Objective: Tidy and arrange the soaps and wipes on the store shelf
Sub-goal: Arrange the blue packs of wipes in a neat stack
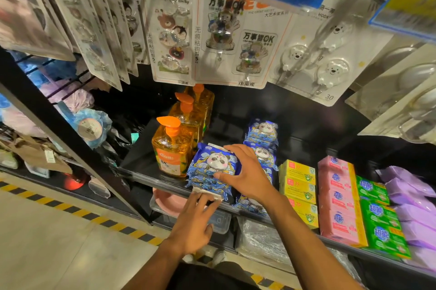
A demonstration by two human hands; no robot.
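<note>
Right grip (243, 171) curled over top panda wipes pack (212, 161) | left grip (197, 219), fingers straight, touches stack (207, 183) near edge | I see orange soap bottle (171, 148) just left.

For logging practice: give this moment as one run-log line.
right hand: grips blue panda-print wipes pack; left hand: touches its front edge; black shelf, beside orange pump soap bottle

One head-worn wide-angle view looks forward and down, close over the store shelf (141, 157), with the floor (47, 230) at 8 o'clock.
</note>
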